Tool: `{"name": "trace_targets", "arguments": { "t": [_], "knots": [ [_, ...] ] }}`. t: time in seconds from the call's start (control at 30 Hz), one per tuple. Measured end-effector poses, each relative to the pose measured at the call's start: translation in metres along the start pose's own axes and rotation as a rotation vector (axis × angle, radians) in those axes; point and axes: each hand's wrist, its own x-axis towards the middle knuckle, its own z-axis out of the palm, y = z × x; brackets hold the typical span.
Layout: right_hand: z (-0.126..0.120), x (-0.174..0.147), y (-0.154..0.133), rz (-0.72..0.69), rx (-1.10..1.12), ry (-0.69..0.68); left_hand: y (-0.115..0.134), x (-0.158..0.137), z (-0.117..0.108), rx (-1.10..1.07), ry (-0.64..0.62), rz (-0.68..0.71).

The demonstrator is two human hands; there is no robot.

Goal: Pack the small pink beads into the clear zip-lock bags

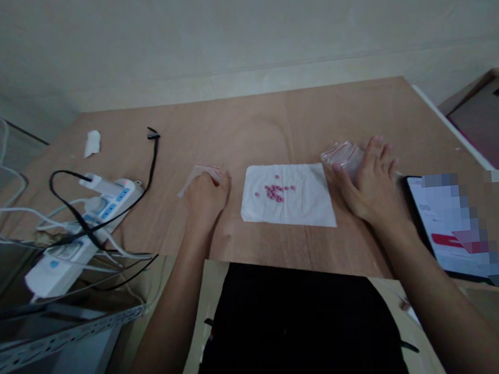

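Note:
A white paper sheet (292,215) lies on the wooden table with several small pink-red pills (273,193) on it, most of them clustered and a few apart. To its left, my left hand (207,196) is closed with curled fingers on a clear zip bag (191,177); the bag's edge with a red line shows past the knuckles, while the fingertips are hidden. On the right, my right hand (372,186) is open, its fingers spread and pointing away from me. Its thumb side touches or lies close to a stack of clear zip bags (342,155) with red lines.
A white power strip (113,206) with plugs and tangled cables sits at the left edge. A black cable (155,151) reaches onto the table near a white paper scrap (93,143). A lit tablet or phone (440,218) lies beside my right forearm. Behind the table stands a wall (238,38).

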Motion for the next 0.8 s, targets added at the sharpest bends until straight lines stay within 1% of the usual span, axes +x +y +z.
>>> {"name": "trace_targets", "arguments": {
  "t": [0.1,0.23,0.33,0.4,0.47,0.53,0.6,0.67,0.7,0.8],
  "knots": [
    [-0.002,0.0,-0.001,0.026,-0.015,-0.003,-0.003,0.006,-0.001,0.006,-0.058,0.032],
    [-0.002,0.0,0.0,0.044,0.021,0.012,-0.009,0.012,-0.006,-0.053,-0.155,0.08],
    [-0.001,-0.001,0.002,0.02,0.067,0.069,-0.014,0.012,-0.016,-0.11,-0.208,0.075],
    [-0.002,-0.002,0.003,-0.027,0.095,0.153,-0.015,0.008,-0.028,-0.147,-0.23,0.062],
    [-0.004,-0.005,0.0,-0.099,0.132,0.292,-0.016,-0.001,-0.044,-0.212,-0.199,0.061],
    [-0.007,-0.011,-0.011,-0.161,0.202,0.415,-0.016,-0.012,-0.059,-0.353,-0.111,0.099],
    [-0.011,-0.018,-0.032,-0.213,0.321,0.472,-0.015,-0.025,-0.072,-0.516,-0.049,0.166],
    [-0.016,-0.026,-0.061,-0.277,0.486,0.441,-0.008,-0.037,-0.078,-0.658,-0.035,0.214],
    [-0.018,-0.03,-0.076,-0.3,0.585,0.372,-0.003,-0.042,-0.079,-0.717,-0.046,0.233],
    [-0.027,-0.038,-0.113,-0.336,0.823,0.075,0.016,-0.056,-0.073,-0.878,-0.126,0.284]
  ]
}}
